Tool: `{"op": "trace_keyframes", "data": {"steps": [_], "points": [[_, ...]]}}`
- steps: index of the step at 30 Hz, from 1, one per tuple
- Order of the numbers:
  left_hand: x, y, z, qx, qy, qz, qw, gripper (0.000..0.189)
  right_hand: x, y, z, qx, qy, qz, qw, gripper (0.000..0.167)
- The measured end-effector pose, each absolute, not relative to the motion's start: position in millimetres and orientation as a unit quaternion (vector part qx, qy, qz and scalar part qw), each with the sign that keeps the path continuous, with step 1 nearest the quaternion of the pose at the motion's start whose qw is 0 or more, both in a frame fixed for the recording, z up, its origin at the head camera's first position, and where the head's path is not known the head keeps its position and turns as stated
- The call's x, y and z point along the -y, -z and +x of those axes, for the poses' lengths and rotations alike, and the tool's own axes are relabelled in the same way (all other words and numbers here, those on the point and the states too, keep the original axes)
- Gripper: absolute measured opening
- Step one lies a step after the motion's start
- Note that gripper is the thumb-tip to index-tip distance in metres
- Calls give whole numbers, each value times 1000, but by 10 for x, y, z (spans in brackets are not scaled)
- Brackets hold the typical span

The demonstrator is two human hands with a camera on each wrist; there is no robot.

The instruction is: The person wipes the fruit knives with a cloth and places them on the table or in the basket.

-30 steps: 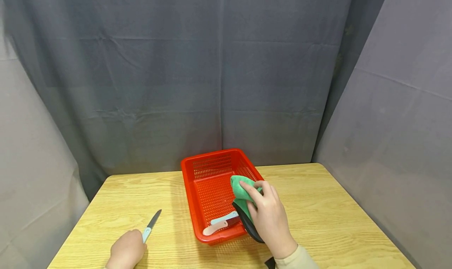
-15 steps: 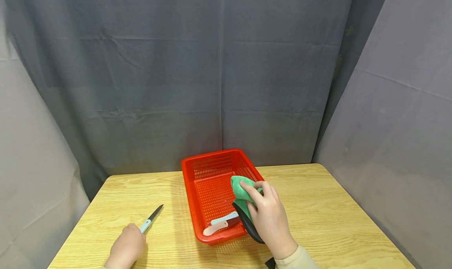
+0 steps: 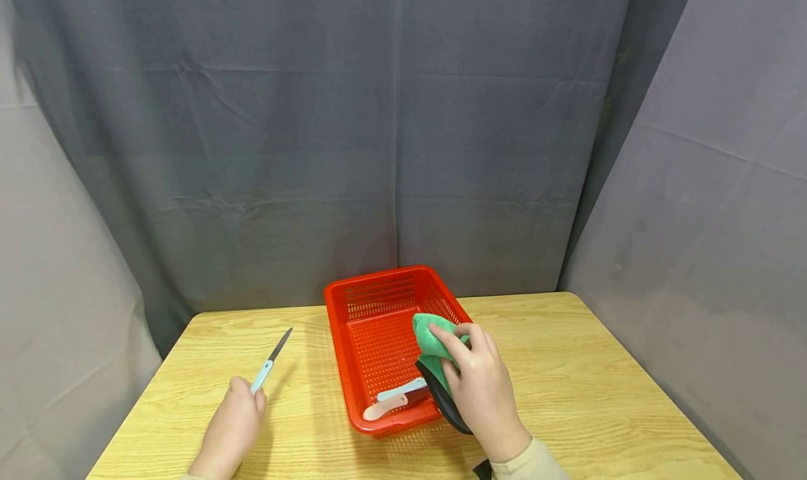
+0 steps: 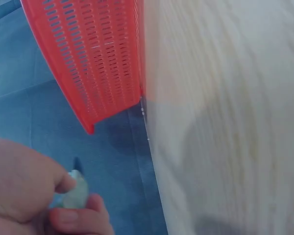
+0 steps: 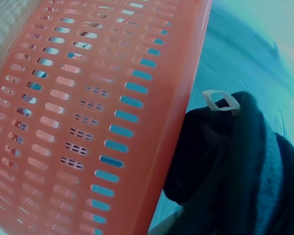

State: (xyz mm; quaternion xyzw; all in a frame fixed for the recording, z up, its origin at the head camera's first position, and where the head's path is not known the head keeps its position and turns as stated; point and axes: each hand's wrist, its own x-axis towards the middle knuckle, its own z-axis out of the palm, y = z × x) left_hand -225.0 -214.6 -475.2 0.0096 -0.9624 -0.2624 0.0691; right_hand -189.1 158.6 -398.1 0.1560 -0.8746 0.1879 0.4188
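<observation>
My left hand (image 3: 230,424) grips a small knife (image 3: 263,373) by its light blue handle, its dark blade slanting up and away over the left of the table. In the left wrist view thumb and fingers wrap round the handle (image 4: 77,191). My right hand (image 3: 482,389) holds a folded green cloth (image 3: 431,336) with black edging over the right rim of the red basket (image 3: 337,354). A pale loop (image 5: 220,100) shows on the cloth in the right wrist view. Inside the basket lie a knife with a pink handle (image 3: 384,406) and a light blue handle (image 3: 400,389), their far ends hidden.
The basket stands at the middle of a wooden table (image 3: 567,382), its far end near the grey curtain (image 3: 284,151). Pale cloth walls close in the left and right sides. A black strap (image 3: 483,469) is beside the right sleeve.
My left hand has turned and lifted, and the knife in it has swung farther up and away from me. The right hand, the cloth and the basket stay in place.
</observation>
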Motion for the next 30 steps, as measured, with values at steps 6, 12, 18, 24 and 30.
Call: {"op": "trace_keyframes", "data": {"steps": [6,12,18,24,30], "points": [[2063,4645,-2251,954,285,1,95,28,-1590,3983,-1891,873,-189,157,421,56],[1932,4465,-2215,951,290,-8,110,28,-1590,3984,-1897,873,-190,156,422,56],[1760,4270,-2106,942,305,-32,134,27,-1587,3980,-1896,873,-192,155,420,56],[1541,4111,-1990,932,316,-53,169,23,-1586,3973,-1890,874,-194,153,419,56],[1309,3968,-1904,920,341,-56,184,21,-1587,3973,-1891,872,-190,154,424,56]]}}
